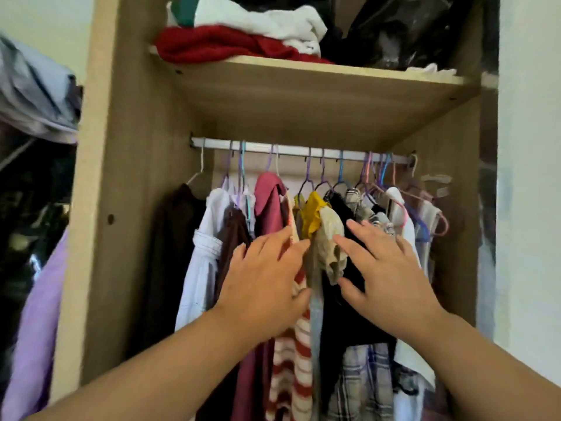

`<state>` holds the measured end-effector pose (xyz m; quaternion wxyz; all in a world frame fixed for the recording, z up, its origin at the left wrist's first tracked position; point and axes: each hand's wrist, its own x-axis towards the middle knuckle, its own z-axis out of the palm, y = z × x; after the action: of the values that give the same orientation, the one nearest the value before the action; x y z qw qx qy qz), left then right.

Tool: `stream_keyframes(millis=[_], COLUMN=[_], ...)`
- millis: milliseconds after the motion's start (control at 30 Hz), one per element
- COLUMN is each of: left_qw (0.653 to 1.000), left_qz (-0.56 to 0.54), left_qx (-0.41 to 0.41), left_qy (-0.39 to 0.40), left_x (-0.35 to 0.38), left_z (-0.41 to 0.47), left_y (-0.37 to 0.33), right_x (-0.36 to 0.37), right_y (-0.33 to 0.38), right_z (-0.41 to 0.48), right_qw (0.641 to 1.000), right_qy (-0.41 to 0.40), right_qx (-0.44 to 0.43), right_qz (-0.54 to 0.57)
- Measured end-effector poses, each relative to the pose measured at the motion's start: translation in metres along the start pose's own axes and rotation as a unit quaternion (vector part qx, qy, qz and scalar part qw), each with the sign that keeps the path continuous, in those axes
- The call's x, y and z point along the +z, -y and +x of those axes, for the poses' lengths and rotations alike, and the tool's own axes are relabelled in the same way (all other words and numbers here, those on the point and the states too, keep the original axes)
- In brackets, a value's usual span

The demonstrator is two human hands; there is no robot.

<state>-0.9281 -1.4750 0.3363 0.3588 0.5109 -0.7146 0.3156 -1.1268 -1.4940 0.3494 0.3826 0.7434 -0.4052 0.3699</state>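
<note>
Beige garment (329,247) between left hand (267,281) and right hand (391,278), rail (291,148) crowded rightward

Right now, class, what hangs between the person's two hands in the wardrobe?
In the head view, a crumpled beige garment hangs between the left hand and the right hand, just below a yellow garment.

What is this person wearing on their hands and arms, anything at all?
Nothing that shows. The left hand and right hand are bare, with no gloves, rings or bracelets visible. Both forearms are uncovered down to the picture's edge: no sleeve, watch or band in sight.
</note>
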Motion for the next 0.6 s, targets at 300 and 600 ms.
stream_keyframes(millis=[300,600], left_qw=[0.995,0.986], left_qz=[0.068,0.037], left_qx=[0.007,-0.002], left_qy=[-0.075,-0.162], left_x=[-0.080,-0.104], left_z=[-0.035,-0.012], left_y=[0.156,0.231], right_x=[0.034,0.077], right_y=[0.168,0.228], right_z=[0.093,0.167], right_qw=[0.998,0.992], right_qy=[-0.030,0.007], right_qx=[-0.024,0.033], right_qz=[0.058,0.118])
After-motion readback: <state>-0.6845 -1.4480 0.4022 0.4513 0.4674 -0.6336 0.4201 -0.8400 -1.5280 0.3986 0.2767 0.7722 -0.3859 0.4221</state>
